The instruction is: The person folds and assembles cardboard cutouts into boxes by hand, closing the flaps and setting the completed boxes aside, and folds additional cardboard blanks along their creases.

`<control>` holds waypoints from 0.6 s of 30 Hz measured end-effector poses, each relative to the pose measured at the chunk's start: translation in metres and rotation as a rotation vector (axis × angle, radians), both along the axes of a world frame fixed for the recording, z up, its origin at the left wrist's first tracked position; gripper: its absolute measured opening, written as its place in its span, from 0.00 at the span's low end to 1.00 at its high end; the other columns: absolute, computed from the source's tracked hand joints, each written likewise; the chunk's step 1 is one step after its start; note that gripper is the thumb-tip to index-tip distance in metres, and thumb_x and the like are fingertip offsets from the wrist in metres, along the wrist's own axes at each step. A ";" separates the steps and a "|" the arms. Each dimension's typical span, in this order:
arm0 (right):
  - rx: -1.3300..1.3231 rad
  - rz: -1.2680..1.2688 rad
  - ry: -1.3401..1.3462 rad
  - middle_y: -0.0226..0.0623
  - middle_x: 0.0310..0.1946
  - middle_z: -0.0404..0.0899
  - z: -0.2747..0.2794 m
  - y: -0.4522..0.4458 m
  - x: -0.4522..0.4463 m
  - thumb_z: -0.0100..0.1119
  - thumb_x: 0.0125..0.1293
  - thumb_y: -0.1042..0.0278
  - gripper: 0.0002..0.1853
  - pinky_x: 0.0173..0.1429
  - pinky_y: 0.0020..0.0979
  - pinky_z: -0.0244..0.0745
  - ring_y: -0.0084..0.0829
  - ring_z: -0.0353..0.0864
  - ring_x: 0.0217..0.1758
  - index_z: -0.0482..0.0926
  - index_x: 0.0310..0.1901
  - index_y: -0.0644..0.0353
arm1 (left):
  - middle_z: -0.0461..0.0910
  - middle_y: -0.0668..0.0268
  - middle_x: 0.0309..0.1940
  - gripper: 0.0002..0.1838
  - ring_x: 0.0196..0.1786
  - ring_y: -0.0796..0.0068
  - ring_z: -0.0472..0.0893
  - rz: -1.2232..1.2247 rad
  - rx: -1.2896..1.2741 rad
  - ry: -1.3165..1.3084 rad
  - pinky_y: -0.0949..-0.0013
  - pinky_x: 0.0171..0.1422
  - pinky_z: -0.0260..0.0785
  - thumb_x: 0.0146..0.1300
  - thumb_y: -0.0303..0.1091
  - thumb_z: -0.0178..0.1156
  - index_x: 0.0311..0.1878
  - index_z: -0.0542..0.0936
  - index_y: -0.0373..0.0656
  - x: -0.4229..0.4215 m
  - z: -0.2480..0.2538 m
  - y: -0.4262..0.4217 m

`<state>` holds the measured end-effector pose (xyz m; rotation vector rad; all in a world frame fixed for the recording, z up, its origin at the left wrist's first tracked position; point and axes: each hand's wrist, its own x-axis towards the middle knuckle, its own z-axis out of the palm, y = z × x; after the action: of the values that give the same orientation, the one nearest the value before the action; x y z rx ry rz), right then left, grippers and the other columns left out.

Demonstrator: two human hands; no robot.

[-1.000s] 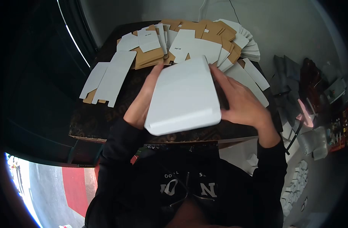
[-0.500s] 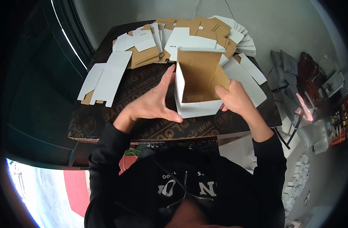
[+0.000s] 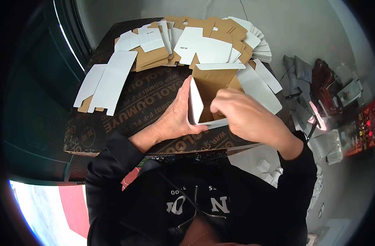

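A white cardboard box point(image 3: 196, 102) with a brown inside stands at the table's front, its open top facing me and its lid flap raised at the back. My left hand point(image 3: 180, 117) is closed around the box's left side, thumb at the near lower edge and fingers along the left wall. My right hand point(image 3: 240, 111) is curled into a loose fist at the box's opening, knuckles up, with nothing seen in it. It covers the right wall and part of the inside, and its fingertips are partly hidden.
Flat white and brown box blanks point(image 3: 206, 47) lie piled along the back of the dark printed table point(image 3: 134, 94). One folded blank point(image 3: 113, 82) lies at left, another point(image 3: 261, 88) right of the box. Small white boxes point(image 3: 264, 166) are below the table's right front edge.
My right hand has let go of the box's right wall and moved left over the opening, fingers curled. My left hand has closed in against the box's left side.
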<state>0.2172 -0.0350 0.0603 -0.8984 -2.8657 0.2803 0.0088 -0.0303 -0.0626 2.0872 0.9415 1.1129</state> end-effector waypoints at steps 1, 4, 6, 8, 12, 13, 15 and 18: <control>-0.044 -0.042 -0.189 0.40 0.36 0.78 -0.004 0.009 -0.007 0.49 0.53 0.89 0.12 0.46 0.38 0.72 0.41 0.76 0.40 0.79 0.36 0.68 | 0.47 0.47 0.78 0.72 0.79 0.46 0.53 -0.002 0.007 -0.005 0.49 0.82 0.49 0.41 0.30 0.79 0.80 0.34 0.40 0.000 -0.001 0.000; -0.225 -0.138 -0.645 0.44 0.36 0.83 -0.003 0.029 -0.035 0.51 0.55 0.85 0.10 0.45 0.39 0.75 0.41 0.80 0.38 0.82 0.36 0.68 | 0.47 0.45 0.77 0.72 0.78 0.45 0.55 -0.001 0.013 -0.001 0.49 0.81 0.50 0.41 0.31 0.79 0.79 0.34 0.40 0.002 -0.004 -0.001; -0.285 -0.095 -0.609 0.46 0.33 0.84 -0.021 0.047 -0.038 0.53 0.55 0.84 0.08 0.40 0.40 0.76 0.43 0.80 0.34 0.83 0.34 0.70 | 0.48 0.41 0.75 0.72 0.76 0.43 0.56 0.020 0.015 0.025 0.49 0.80 0.53 0.41 0.33 0.80 0.79 0.33 0.39 0.002 -0.007 0.000; -0.341 -0.051 -0.574 0.48 0.31 0.85 -0.038 0.060 -0.040 0.54 0.55 0.82 0.07 0.35 0.41 0.76 0.45 0.80 0.30 0.84 0.31 0.71 | 0.49 0.40 0.74 0.72 0.76 0.42 0.57 0.025 0.016 0.037 0.49 0.80 0.54 0.42 0.34 0.80 0.79 0.33 0.38 0.001 -0.007 0.002; -0.326 0.030 -0.605 0.45 0.35 0.86 -0.061 0.075 -0.047 0.54 0.58 0.79 0.11 0.40 0.41 0.77 0.47 0.80 0.33 0.86 0.38 0.67 | 0.50 0.39 0.73 0.72 0.74 0.41 0.59 0.013 0.063 0.048 0.49 0.79 0.55 0.42 0.35 0.79 0.79 0.32 0.38 0.001 -0.005 0.002; -0.337 0.030 -0.610 0.45 0.35 0.86 -0.057 0.071 -0.048 0.54 0.58 0.79 0.11 0.40 0.41 0.77 0.47 0.80 0.33 0.86 0.38 0.67 | 0.50 0.39 0.73 0.72 0.74 0.41 0.59 0.010 0.053 0.042 0.49 0.79 0.55 0.42 0.35 0.79 0.79 0.32 0.38 0.002 -0.007 0.001; -0.376 -0.031 -0.638 0.45 0.43 0.86 -0.040 0.064 -0.050 0.55 0.59 0.76 0.14 0.47 0.40 0.77 0.46 0.81 0.40 0.85 0.46 0.65 | 0.51 0.39 0.72 0.72 0.73 0.42 0.59 0.019 0.045 0.053 0.49 0.79 0.56 0.42 0.35 0.79 0.79 0.32 0.38 0.003 -0.007 0.001; -0.403 -0.089 -0.662 0.44 0.51 0.86 -0.021 0.055 -0.056 0.55 0.61 0.72 0.19 0.54 0.40 0.78 0.46 0.82 0.46 0.84 0.53 0.62 | 0.52 0.39 0.72 0.72 0.73 0.42 0.60 0.033 0.046 0.069 0.49 0.78 0.56 0.42 0.35 0.79 0.79 0.33 0.38 0.001 -0.006 -0.001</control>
<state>0.1610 0.0204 0.0391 -1.4122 -3.4128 0.6839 0.0097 -0.0316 -0.0684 2.1667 0.9947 1.0947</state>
